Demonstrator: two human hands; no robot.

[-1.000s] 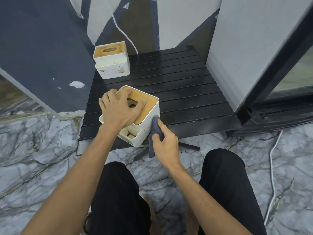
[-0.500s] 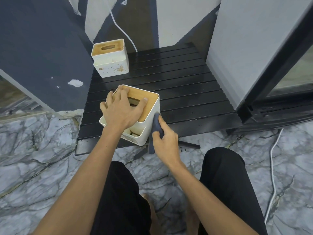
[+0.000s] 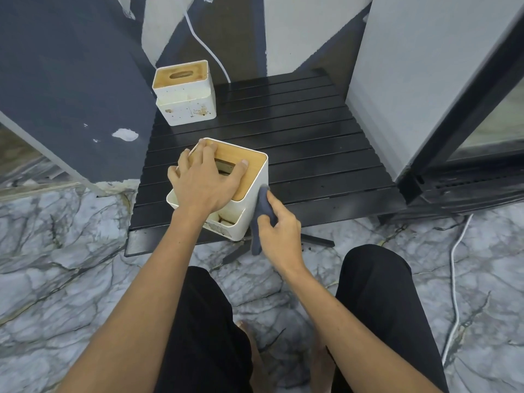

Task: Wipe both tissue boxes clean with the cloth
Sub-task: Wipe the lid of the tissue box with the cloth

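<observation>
**Progress: box 1 mid-wipe, box 2 not started**

Black slatted table [image 3: 312, 143] holds both boxes, well apart. Marble floor below, white cable [image 3: 453, 268] trailing on the right; neither matters here.

Near tissue box [image 3: 249, 177], front edge of the table: white body, wooden lid, side pockets facing the person. Being worked now. Right-hand wall looks clean where visible, a few specks show low on the pocket side. Judgement: roughly a side or two in, remaining faces and lid unconfirmed.

Far tissue box [image 3: 185, 106], back left corner by the wall: brown stains plainly visible on the lower front face. Untouched as it stands. That's the bigger half of the job left.

Left hand [image 3: 205, 180]: spread over the near box's lid, fingers curled over the far edge, thumb by the slot, bracing it.

Right hand [image 3: 279, 231]: fingers curled round the grey cloth [image 3: 263, 205], pressing it against the box's right wall near the front corner; a tail of cloth hangs below the table edge.

Remaining: finish near box, then the whole far box.
</observation>
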